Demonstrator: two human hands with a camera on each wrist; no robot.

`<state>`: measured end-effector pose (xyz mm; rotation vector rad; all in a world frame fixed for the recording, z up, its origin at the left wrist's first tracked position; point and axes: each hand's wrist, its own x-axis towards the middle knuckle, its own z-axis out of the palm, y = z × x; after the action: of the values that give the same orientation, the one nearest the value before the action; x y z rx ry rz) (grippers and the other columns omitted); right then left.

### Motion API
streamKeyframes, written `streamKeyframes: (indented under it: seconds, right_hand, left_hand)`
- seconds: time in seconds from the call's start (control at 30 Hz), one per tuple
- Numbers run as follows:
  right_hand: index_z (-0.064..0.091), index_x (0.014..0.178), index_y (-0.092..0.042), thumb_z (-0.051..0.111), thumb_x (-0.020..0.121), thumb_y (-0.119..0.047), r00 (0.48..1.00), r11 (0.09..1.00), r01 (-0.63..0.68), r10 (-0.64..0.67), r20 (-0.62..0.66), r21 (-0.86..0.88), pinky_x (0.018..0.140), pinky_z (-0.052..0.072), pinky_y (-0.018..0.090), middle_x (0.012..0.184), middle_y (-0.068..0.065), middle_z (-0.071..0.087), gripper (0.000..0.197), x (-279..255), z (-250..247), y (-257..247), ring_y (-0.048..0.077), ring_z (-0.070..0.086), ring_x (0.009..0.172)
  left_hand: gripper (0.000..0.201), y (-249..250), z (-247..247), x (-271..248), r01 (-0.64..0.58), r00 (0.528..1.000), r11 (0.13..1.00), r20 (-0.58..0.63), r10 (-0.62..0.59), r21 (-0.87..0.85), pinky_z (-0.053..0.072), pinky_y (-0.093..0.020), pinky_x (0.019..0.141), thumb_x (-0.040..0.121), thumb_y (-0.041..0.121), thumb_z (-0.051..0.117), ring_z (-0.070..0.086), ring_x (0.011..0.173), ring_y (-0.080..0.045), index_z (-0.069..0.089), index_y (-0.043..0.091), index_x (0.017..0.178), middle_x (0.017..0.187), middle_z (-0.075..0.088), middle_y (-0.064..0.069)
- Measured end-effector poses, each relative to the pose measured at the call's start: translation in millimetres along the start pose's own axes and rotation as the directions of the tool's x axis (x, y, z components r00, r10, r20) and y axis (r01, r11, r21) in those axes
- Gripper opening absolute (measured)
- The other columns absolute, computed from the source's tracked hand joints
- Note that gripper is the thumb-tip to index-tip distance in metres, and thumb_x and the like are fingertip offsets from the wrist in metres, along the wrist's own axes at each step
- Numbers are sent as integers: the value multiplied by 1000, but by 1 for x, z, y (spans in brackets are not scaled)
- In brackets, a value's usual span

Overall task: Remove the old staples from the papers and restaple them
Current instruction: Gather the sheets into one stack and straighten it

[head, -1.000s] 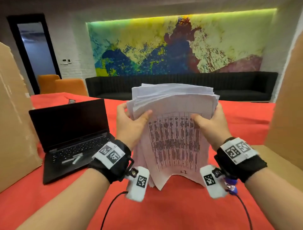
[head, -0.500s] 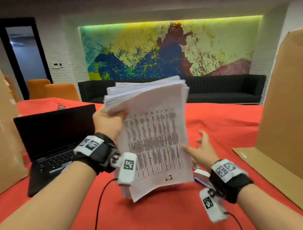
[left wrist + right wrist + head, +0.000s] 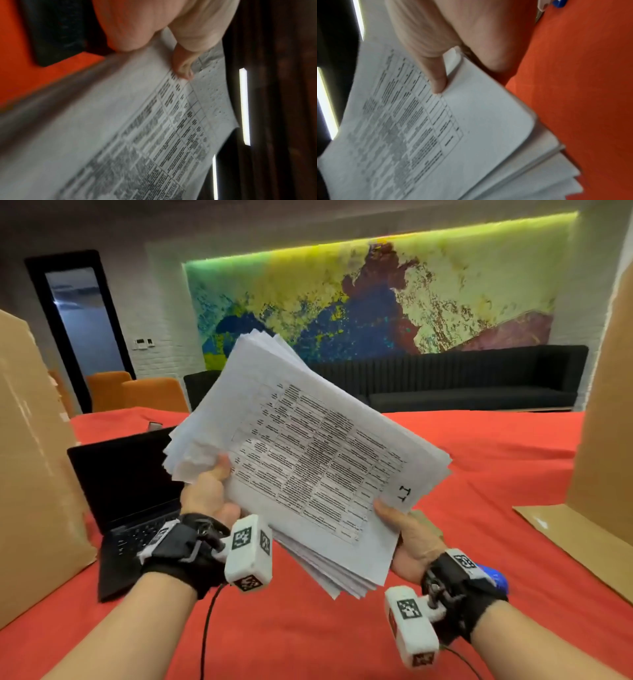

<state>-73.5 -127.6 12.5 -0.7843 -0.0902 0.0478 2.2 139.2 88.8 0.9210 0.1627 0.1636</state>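
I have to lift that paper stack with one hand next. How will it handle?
Probably floppy: the stack is thick, yet both the left hand and the right hand hold it. Likely to slide apart: its edges are fanned and uneven, so the sheets look loose. Probably hefty for one hand.

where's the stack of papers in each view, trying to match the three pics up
Head: stack of papers in the centre, tilted, held by left hand and right hand.
Left wrist: fills the lower middle, thumb on top.
Right wrist: lower left and centre, thumb on top.
Shared landmark: the red tablecloth.
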Motion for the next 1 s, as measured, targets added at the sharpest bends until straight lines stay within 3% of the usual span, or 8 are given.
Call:
streamKeyframes:
  seconds: [0.17, 0.33, 0.47, 0.53, 0.67, 0.73, 0.83, 1.0]
  right_hand:
    - [51, 133, -4, 57, 83, -1, 983, 993, 103, -111, -144, -64, 94, 51, 50, 127, 19, 60, 50, 10, -17, 9, 36, 59, 115]
    - [56, 123, -2, 91, 48, -25, 890, 876, 359, -426, -164, -322, 84, 56, 45, 114, 17, 68, 86, -2, -19, -45, 35, 66, 103]
    - [59, 114, -8, 75, 73, -5, 776, 669, 486, -627, -75, -562, 85, 57, 43, 108, 9, 70, 44, -14, -5, -82, 30, 68, 98]
    - [61, 104, -18, 81, 63, -22, 752, 622, 524, -659, -26, -582, 81, 57, 38, 101, 2, 73, 46, -19, 1, -89, 22, 70, 93]
    - [63, 100, -16, 86, 63, -28, 797, 641, 475, -604, -15, -603, 75, 55, 35, 92, -3, 75, 45, -29, -13, -75, 11, 70, 81]
    - [63, 104, -12, 91, 44, -47, 834, 638, 415, -552, -10, -648, 71, 57, 30, 92, 3, 74, 75, -38, -26, -62, 12, 68, 79]
    - [62, 103, -15, 90, 55, -27, 874, 644, 378, -485, 27, -665, 63, 55, 22, 92, 6, 73, 57, -47, -33, -49, 13, 68, 79]
    - [54, 110, -34, 86, 62, -21, 864, 524, 381, -495, 91, -762, 74, 58, 32, 101, -2, 71, 60, -42, -15, -54, 20, 69, 93]
  left_hand:
    - [38, 24, 17, -28, -209, 947, 972, 270, 175, 105, 58, -47, 80, 82, -4, 64, 68, 99, -32, 60, 2, 120, 111, 69, -16]
    - [55, 33, -8, -25, -406, 859, 825, 473, 196, 395, 59, -41, 81, 60, -2, 78, 69, 100, -34, 64, 1, 113, 107, 72, -15]
    - [52, 11, -16, -22, -492, 836, 727, 493, 240, 479, 60, -28, 76, 57, 8, 79, 72, 91, -22, 65, 6, 107, 100, 75, -6]
    - [46, 1, -17, -21, -523, 819, 702, 512, 258, 483, 58, -23, 71, 59, 0, 82, 72, 85, -15, 66, 11, 101, 94, 76, 0]
    - [61, -14, -39, -15, -498, 834, 646, 524, 174, 578, 56, -20, 71, 48, 16, 88, 70, 83, -5, 64, 15, 104, 92, 76, 8]
    - [81, -25, -57, -13, -451, 840, 679, 532, 105, 579, 56, -27, 81, 41, 26, 88, 70, 96, -11, 59, 16, 116, 106, 74, 2]
    - [82, -39, -73, -20, -395, 866, 720, 492, 86, 571, 57, -31, 81, 39, 31, 89, 70, 101, -18, 61, 16, 115, 107, 74, -1]
    - [63, -28, -61, -25, -483, 859, 695, 442, 258, 532, 58, -24, 70, 48, 34, 96, 70, 90, -13, 64, 22, 101, 95, 74, -1]
